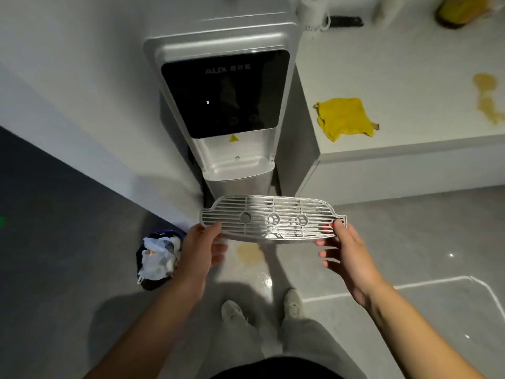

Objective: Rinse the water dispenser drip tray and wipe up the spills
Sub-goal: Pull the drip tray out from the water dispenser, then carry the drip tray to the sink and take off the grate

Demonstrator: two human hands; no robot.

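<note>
I hold the grey slotted drip tray (270,218) level in front of the silver water dispenser (226,105), below its bare dispensing bay (237,168). My left hand (200,250) grips the tray's left end, thumb on top. My right hand (345,253) grips the right end, thumb on the small tab. A yellow cloth (343,117) lies crumpled on the white counter (396,86) to the right. One brownish spill (489,97) stains the counter near its right edge. Another brownish spill (250,253) sits on the floor under the tray.
A dark bin (158,258) with a white liner and rubbish stands on the floor by my left wrist. A white wall runs along the left. At the counter's back are a white roll (311,9), a dark remote-like object (345,22) and a yellow container (464,9). My shoes (262,307) stand on grey tiles.
</note>
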